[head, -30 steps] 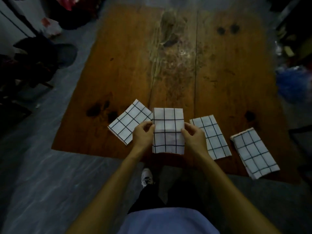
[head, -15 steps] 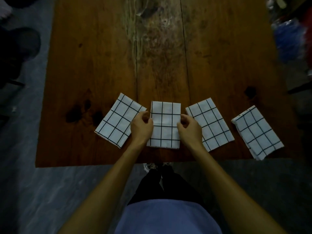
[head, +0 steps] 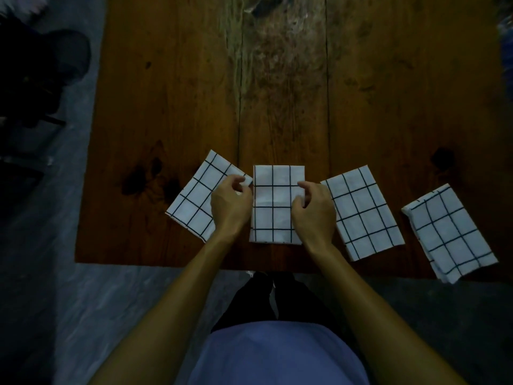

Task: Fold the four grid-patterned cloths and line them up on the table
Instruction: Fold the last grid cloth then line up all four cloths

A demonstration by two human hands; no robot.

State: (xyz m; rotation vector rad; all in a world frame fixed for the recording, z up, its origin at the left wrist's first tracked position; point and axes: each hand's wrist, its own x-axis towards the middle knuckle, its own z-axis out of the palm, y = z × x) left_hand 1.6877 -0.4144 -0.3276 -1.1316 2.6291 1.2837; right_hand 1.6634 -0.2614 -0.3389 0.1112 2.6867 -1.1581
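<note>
Grip: L hand [head: 230, 205] & R hand [head: 313, 211] fingers curled at 2nd cloth [head: 277, 204] side edges, pinch or just touching unclear (dim) | cloth flat on table [head: 172, 107] betw yr hands | square it w/ neighbours, keep even gaps, let go gently.

A worn wooden table [head: 172, 107] stands on grey floor. Four folded grid-patterned cloths [head: 273, 218] line its near edge.

Far half of table [head: 172, 93] bare wood; four folded cloths [head: 363, 212] crowd near edge, narrow gaps between
</note>
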